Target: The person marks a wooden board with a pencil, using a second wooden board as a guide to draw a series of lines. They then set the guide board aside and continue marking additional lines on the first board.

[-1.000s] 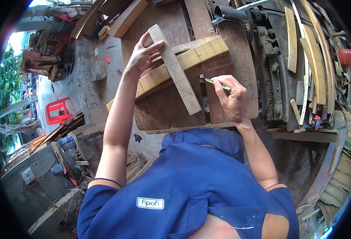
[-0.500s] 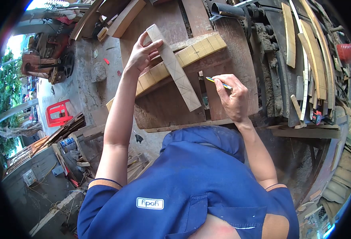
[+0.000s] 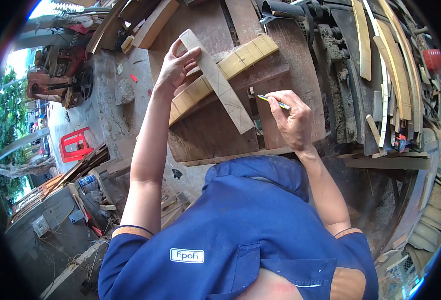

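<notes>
My left hand [image 3: 176,67] grips the upper part of a flat wooden strip [image 3: 219,85], thumb on its face. Zigzag pencil lines run along the strip, which slants down to the right. Behind it, crossing at an angle, lies a yellowish wooden bar [image 3: 248,56] with several lines drawn across it. In my right hand [image 3: 294,117] is a slim pencil [image 3: 274,102], yellow and blue, its tip pointing left. The tip is a little to the right of the strip and apart from it. Both pieces are over a brown wooden workbench [image 3: 205,137].
Long curved wood offcuts [image 3: 393,65] are stacked on the right, with a red and black tape measure [image 3: 399,143] near their lower end. A dark pipe [image 3: 282,10] sits at the top. At left are a red plastic stool [image 3: 75,145] and a machine [image 3: 55,82].
The yellowish bar has shifted slightly left and up relative to the bench. The strip has moved a little up with my left hand. The pencil stays in my right hand, nearly still.
</notes>
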The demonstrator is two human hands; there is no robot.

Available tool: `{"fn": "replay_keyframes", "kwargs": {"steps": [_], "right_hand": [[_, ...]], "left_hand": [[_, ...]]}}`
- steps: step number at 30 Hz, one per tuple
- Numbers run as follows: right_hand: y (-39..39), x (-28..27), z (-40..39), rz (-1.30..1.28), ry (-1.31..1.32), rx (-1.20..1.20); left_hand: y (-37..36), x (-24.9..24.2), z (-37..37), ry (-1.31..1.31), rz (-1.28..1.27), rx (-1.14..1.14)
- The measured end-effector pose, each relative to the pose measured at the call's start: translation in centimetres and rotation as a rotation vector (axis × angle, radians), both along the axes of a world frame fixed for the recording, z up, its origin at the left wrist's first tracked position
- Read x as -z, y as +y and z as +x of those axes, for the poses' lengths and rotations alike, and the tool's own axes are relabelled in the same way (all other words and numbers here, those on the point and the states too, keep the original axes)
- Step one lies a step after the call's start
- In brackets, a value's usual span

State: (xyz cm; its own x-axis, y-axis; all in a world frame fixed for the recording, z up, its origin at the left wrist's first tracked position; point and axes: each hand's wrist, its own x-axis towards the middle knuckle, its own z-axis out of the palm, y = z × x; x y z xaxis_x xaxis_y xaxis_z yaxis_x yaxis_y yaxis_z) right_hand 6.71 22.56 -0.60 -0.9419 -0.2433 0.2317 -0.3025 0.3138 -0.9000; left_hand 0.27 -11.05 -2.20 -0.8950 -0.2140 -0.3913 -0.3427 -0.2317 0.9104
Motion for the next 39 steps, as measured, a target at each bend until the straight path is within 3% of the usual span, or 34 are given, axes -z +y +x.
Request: {"fn": "replay_keyframes", "kwargs": {"steps": [26,39], "right_hand": [[-1.3,-0.9,-2.2,-0.048,0.074,-0.071],[-7.6,0.3,-6.1,-0.172,0.025,-0.149]], "left_hand": [[0.0,0.1,0.3,-0.004,-0.04,-0.031],[0.4,-0.4,0.5,-0.007,-0.05,-0.03]]}}
